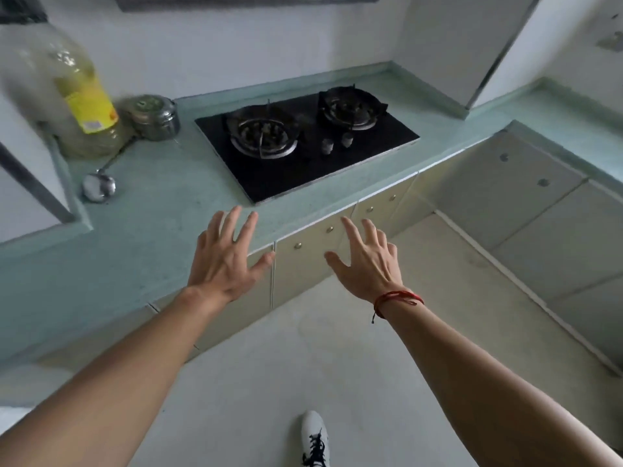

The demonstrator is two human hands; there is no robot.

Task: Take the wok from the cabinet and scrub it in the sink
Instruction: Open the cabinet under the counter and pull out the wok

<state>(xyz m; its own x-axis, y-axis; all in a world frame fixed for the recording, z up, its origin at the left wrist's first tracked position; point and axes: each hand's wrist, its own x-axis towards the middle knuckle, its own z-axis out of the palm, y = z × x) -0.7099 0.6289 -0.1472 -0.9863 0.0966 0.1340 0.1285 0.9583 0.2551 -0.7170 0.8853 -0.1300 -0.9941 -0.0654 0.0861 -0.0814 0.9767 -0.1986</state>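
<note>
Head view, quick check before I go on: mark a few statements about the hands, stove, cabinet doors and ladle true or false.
1. The left hand and the right hand are both open and hold nothing. True.
2. A wok sits on the stove. False: both burners are bare, and no wok is in view.
3. The cabinet doors under the stove are shut. True.
4. The ladle hangs on the wall. False: it lies on the counter, left of the stove.
</note>
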